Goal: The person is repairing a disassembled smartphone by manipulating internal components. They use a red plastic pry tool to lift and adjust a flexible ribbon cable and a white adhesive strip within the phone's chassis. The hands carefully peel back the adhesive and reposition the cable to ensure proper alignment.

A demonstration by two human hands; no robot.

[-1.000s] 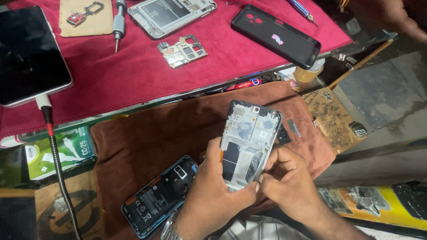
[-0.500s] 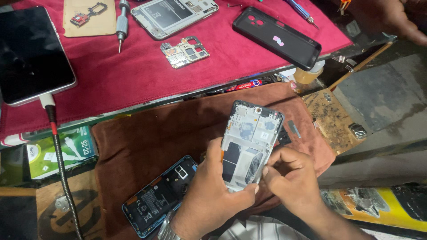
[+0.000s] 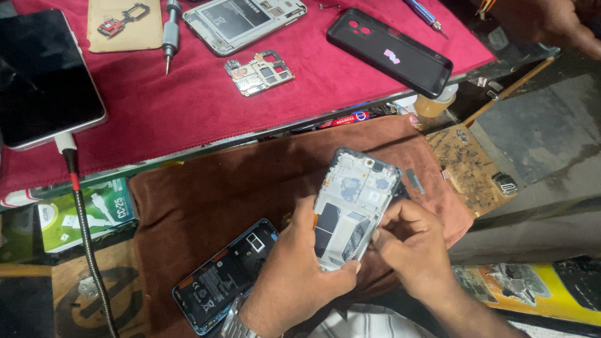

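A cluttered repair counter (image 3: 188, 134) fills the view, its upper part draped in a red cloth (image 3: 350, 94) and the nearer part in a brown cloth (image 3: 206, 206). Over the brown cloth, the left hand (image 3: 294, 275) grips an opened phone frame (image 3: 354, 203) from its left edge and bottom, fingers closed around it and holding it tilted up toward the camera, its bare inner side showing. The right hand (image 3: 416, 247) is curled at the frame's right edge, fingertips pinched against it; whether they hold a small tool or part cannot be told. Just left of the left wrist lies a second opened phone (image 3: 225, 275) with its battery showing, flat on the brown cloth. On the red cloth sit a dark tablet (image 3: 44, 75) with a cable (image 3: 84, 225) plugged in, a screwdriver (image 3: 169, 31), a loose circuit board (image 3: 260, 72), another stripped phone body (image 3: 244, 22) and a black phone case (image 3: 391, 50). Another person's hand (image 3: 551, 22) shows at the top right corner. The frame looks thin and is held in the air, so a hard pinch or pry at the edge could bend it or crack a part, and any small piece that slips free could vanish into the cloth or off the counter's edge.
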